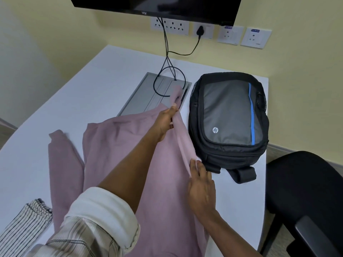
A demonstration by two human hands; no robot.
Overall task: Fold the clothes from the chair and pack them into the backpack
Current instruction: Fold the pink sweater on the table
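Observation:
A mauve long-sleeved sweatshirt [115,149] lies spread on the white table [55,108]. My left hand [166,121] pinches its right sleeve near the cuff and lifts it off the table. My right hand [201,186] grips the same sleeve lower down, near the shoulder. The other sleeve [63,164] lies flat at the left. A black and grey backpack [229,119] with a blue stripe lies shut on the table just right of the sweatshirt. A black chair [306,197] stands at the right, with no clothes visible on it.
A striped garment [24,223] lies at the table's near left corner. A grey cable hatch [152,95] with black cables [167,58] sits behind the sweatshirt. Wall sockets [204,31] and a screen [156,6] are on the far wall.

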